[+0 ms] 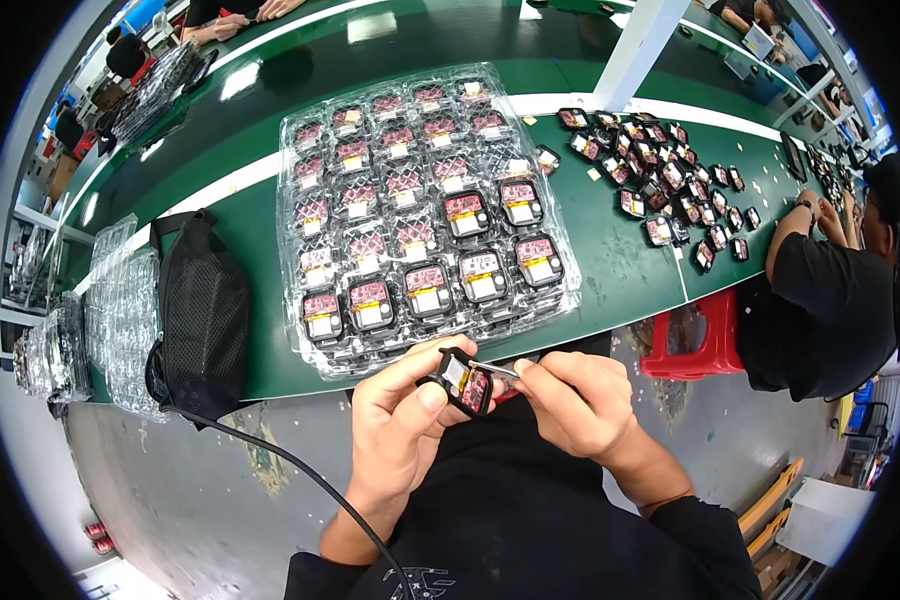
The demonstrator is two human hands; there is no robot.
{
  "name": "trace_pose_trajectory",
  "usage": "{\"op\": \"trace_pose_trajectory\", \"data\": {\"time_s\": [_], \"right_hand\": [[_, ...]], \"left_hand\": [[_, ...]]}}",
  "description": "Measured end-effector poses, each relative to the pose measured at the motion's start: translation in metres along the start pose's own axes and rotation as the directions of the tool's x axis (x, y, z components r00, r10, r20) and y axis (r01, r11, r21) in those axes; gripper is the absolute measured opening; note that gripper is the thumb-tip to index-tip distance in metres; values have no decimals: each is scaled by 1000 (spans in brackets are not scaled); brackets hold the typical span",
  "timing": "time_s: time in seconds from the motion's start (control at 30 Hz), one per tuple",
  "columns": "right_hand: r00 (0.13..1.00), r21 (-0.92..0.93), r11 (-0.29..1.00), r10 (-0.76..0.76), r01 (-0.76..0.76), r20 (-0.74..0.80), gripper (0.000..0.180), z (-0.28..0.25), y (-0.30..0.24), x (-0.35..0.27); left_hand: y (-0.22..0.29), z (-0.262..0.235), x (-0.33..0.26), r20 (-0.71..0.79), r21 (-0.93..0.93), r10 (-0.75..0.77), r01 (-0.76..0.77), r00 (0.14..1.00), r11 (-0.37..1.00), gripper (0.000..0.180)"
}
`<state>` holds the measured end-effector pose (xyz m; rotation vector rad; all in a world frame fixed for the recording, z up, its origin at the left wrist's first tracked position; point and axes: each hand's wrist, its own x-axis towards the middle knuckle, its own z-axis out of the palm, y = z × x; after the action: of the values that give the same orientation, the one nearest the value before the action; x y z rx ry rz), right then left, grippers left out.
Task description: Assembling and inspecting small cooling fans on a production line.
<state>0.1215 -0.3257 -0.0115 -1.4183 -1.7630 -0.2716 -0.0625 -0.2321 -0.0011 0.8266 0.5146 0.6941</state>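
Observation:
Just off the table's near edge, my left hand (402, 420) grips a small black device housing (467, 384) by its sides, tilted. Inside the housing show a red circuit board and a silver-white cell. My right hand (580, 402) pinches slim metal tweezers (497, 369), their tip reaching over the housing's open face. Whether the tip touches a part is too small to tell. Beyond my hands lies a stack of clear plastic trays (292, 190). Several similar black housings (430, 290) fill the top tray's near pockets; through the other pockets, red boards show from below.
A loose heap of housings (670, 180) lies on the green table (610, 290) to the right, near a seated co-worker (830, 280) and a red stool (695, 340). At left are a black bag (205, 310) and more clear trays (120, 310). A black cable (290, 460) crosses by my left forearm.

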Motion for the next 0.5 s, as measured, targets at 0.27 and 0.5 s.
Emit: {"op": "trace_pose_trajectory", "data": {"time_s": [0.27, 0.5], "right_hand": [[993, 105, 990, 81, -91, 90, 25, -3, 3, 7], [995, 28, 996, 89, -90, 44, 27, -9, 2, 8]], "left_hand": [[-10, -1, -2, -66, 46, 68, -65, 996, 997, 57], [-16, -3, -2, -54, 75, 146, -142, 988, 987, 60]]}}
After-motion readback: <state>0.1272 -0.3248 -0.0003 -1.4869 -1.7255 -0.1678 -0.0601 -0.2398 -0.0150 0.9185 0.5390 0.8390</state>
